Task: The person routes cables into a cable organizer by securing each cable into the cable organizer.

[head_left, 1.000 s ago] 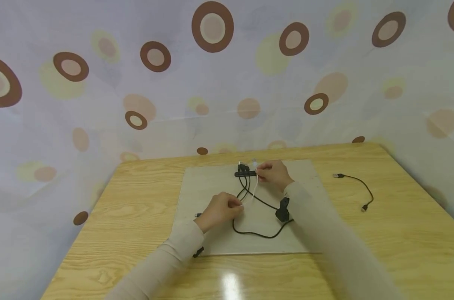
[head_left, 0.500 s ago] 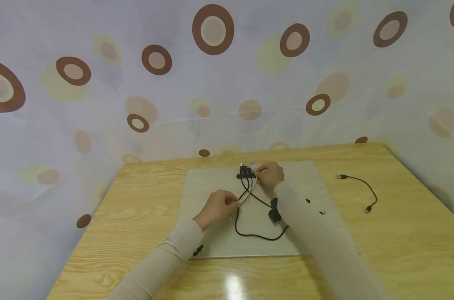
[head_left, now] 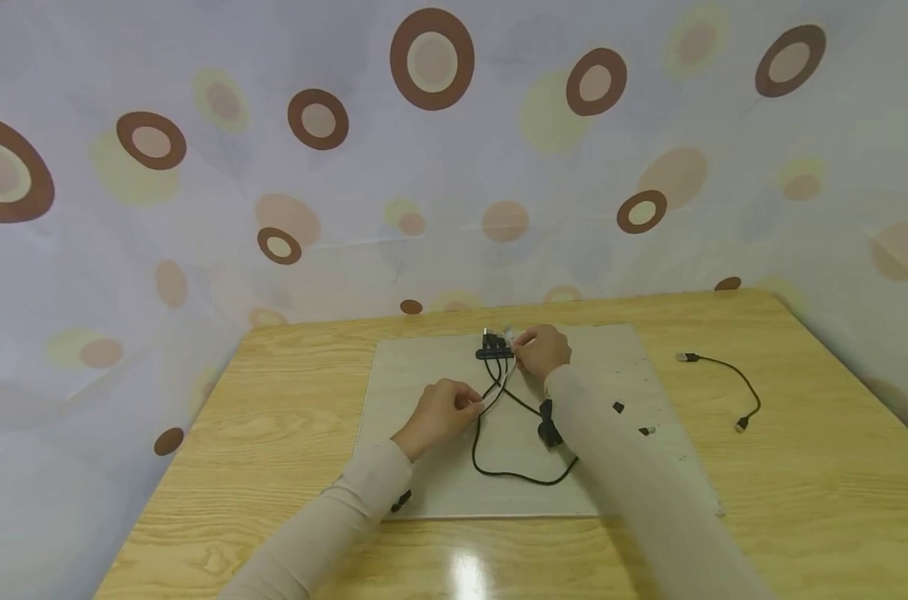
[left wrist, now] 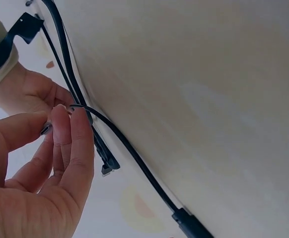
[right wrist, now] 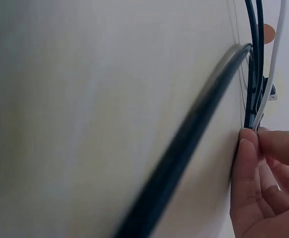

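Observation:
My left hand [head_left: 441, 414] pinches one end of a white cable [head_left: 505, 381]; in the left wrist view a small metal connector [left wrist: 46, 129] shows between thumb and fingers. The cable runs from there up to a black cable holder [head_left: 493, 354] at the back of a pale board. At the holder's right end my right hand [head_left: 542, 352] pinches the white cable between thumb and fingertips, seen closer in the right wrist view [right wrist: 275, 59]. Black cables pass through the holder beside it, their plugs behind. The fingertips hide whether the white cable sits in a slot.
The pale board [head_left: 439, 487] lies on a wooden table [head_left: 274, 400]. A black cable loop [head_left: 514, 476] and a dark plug-like piece [head_left: 549, 429] lie near my right forearm. Small connector ends [head_left: 646, 431] show right of it. A short black cable [head_left: 731, 367] lies farther right.
My right hand has shifted slightly left toward the holder, and its forearm uncovers small connector ends on the board. The white cable, which hung downward, now slants between both hands.

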A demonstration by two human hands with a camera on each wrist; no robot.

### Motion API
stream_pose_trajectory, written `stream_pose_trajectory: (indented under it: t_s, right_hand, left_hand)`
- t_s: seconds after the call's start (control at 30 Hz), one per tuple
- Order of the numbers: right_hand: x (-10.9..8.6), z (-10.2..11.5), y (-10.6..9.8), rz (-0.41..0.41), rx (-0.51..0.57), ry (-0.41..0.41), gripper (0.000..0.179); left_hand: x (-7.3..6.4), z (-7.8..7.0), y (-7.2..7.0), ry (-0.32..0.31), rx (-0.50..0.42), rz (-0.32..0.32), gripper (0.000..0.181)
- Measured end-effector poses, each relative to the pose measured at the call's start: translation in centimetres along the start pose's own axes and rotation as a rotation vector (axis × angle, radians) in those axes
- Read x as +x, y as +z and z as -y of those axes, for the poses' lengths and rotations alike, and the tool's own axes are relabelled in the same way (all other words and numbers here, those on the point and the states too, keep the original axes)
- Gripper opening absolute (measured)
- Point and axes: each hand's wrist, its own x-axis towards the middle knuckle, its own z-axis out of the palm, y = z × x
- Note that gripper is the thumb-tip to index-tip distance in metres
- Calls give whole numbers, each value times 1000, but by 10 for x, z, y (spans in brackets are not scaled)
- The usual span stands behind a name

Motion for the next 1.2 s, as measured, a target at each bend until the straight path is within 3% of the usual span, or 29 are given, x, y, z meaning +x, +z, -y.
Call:
stream_pose_trajectory:
  t_s: [0.27,0.5,0.73,0.93,1.2]
  right_hand:
    - [-2,0,0,5,-46,-86,16]
    - [-4,11,-19,30,-154,-203,15]
    - [1,16,-25,102,-313,-351,14]
    - [8,15,-20,129,-429,-407,13]
    - [10,11,-21,138,-468,-457,11]
  left_hand:
    - [-2,3,0,-22,-17,7,14]
    - [-2,1,-4,-24,-20,3,15]
    - [-1,4,-4,-18,-26,9,14]
    - [-1,4,-3,-19,-24,12,14]
    - [-1,3,-4,-44,-35,29,14]
